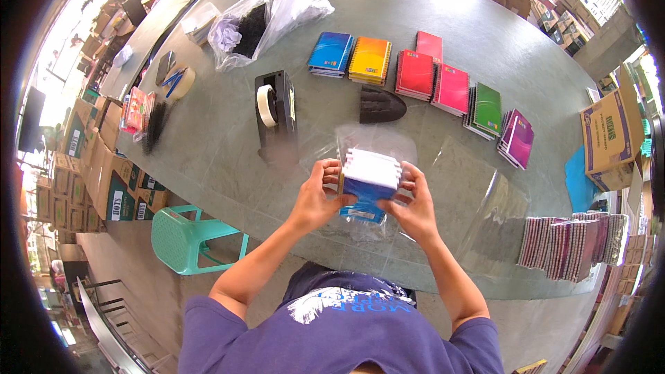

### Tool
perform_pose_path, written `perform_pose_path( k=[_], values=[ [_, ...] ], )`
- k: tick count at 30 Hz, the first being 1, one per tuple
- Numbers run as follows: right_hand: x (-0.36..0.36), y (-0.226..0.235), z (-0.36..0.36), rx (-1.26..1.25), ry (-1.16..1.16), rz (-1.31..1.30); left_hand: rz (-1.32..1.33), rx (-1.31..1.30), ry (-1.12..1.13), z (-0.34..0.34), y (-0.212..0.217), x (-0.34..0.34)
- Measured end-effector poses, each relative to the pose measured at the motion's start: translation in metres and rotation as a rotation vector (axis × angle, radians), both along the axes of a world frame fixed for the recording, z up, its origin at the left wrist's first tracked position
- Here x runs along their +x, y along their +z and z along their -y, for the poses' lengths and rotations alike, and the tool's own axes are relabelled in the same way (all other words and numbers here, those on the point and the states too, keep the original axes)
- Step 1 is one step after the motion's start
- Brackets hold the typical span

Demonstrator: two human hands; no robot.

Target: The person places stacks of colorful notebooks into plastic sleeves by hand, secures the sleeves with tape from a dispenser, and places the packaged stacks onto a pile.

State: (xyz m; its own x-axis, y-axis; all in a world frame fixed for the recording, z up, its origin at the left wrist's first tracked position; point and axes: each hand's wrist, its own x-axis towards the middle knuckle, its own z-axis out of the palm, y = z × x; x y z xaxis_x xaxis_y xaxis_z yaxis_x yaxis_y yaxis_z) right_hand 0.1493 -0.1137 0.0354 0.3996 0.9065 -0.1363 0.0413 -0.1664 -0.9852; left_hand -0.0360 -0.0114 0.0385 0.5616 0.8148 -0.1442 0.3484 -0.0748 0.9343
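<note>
Between my two hands, over the near middle of the table, is a stack of notebooks (368, 190) with a blue cover and white page edges. Clear plastic (398, 140), seemingly a bag, surrounds it and sticks out at its far and near ends. My left hand (317, 197) grips the stack's left side, thumb toward the near end. On the opposite side my right hand (414, 204) holds it with bent fingers. A black tape dispenser (285, 107) with a pale roll of tape stands beyond my left hand.
Spiral notebooks in blue (330, 52), yellow (370, 59), red (414, 73), green (486, 107) and purple (516, 137) form a curved row beyond a black rounded object (381, 105). Clear plastic sheets (488, 211) lie at right, near stacked notebooks (564, 246). A white plastic bag (291, 10) lies far left.
</note>
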Motion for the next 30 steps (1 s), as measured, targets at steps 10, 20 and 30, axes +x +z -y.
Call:
perform_pose_path(
  k=[10, 20, 30],
  values=[
    [-0.022, -0.022, 0.001, 0.248, 0.149, -0.027, 0.255, -0.028, -0.291, 0.003, -0.022, 0.012],
    [-0.015, -0.026, 0.038, 0.501, -0.131, 0.812, 0.229, 0.744, 0.034, 0.025, -0.024, -0.029],
    [-0.002, -0.024, 0.054, 0.455, -0.191, 0.963, 0.304, 0.852, 0.161, 0.026, 0.010, -0.029]
  ],
)
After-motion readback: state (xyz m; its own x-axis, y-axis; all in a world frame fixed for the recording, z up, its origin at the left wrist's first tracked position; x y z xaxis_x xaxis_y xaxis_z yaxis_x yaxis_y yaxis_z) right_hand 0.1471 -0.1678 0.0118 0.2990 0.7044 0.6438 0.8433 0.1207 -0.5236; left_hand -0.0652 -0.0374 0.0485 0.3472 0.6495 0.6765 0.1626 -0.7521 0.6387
